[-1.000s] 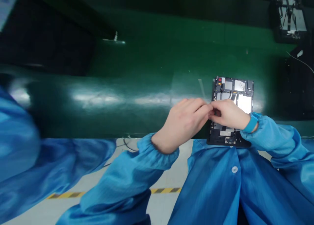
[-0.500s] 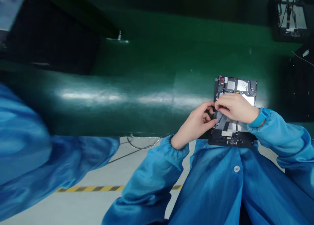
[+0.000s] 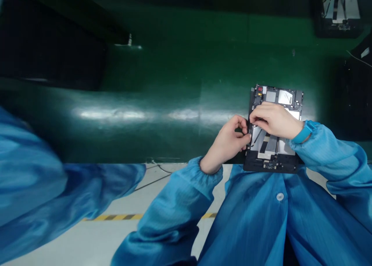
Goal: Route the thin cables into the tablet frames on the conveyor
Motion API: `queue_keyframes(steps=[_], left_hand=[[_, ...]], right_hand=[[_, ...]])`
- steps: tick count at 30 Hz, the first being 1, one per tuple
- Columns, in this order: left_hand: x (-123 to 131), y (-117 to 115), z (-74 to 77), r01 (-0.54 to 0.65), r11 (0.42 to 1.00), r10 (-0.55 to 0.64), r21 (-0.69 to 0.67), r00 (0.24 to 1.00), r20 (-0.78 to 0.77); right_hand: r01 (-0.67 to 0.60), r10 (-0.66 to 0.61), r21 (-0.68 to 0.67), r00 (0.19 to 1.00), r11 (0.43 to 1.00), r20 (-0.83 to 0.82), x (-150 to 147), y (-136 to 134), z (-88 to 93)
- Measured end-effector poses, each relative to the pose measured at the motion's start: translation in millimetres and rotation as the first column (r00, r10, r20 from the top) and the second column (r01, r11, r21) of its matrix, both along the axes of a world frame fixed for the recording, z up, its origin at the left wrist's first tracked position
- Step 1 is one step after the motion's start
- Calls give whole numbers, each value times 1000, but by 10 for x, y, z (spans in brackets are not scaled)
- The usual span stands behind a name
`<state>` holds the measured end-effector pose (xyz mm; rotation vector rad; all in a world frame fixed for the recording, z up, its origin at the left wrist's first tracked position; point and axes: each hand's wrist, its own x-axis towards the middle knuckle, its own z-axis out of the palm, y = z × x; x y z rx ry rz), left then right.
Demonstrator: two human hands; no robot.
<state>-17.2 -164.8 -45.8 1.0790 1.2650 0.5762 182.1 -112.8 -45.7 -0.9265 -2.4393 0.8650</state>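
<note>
An opened tablet [image 3: 285, 148], its inner boards, silver plates and black ribbon cables exposed, lies at the bench's front edge in front of me. My left hand [image 3: 228, 142] is at its left edge, fingers curled and the thumb against the rim. Over the upper middle of the tablet reaches my right hand [image 3: 274, 119], wearing a blue wristband [image 3: 303, 132]. Its thumb and fingers are pinched together at the left side of the casing. Whatever small part sits between those fingertips is hidden.
The green bench [image 3: 174, 76] is shiny. Another opened device [image 3: 338, 30] lies at the back right, beside dark objects at the right edge. A large black object [image 3: 52, 45] stands at left. A co-worker's blue sleeve [image 3: 29, 173] is at far left.
The view has shifted slightly. My left index finger has drawn back from the right fingertips and curled. The right hand remains pinched at the tablet's left side.
</note>
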Motion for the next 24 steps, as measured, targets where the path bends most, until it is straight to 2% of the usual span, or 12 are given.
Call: queue_keyframes(steps=[4,12,18,24], left_hand=[[20,44,0,-31,999,31,9,999,-40],[36,195,-44,-10,991,22,133,995,-95],[19,211,-65,5,995,0,104,999,-49],[-20,222,-46,76,994,-74,79,997,-25]], right_hand=[[17,-17,20,999,1000,-33,-1,13,-45],[83,-85,-24,994,996,-69,-23,13,-104],[88,-90,-39,994,995,-65,-30,13,-98],[60,-63,-58,996,997,-60,-19,21,-68]])
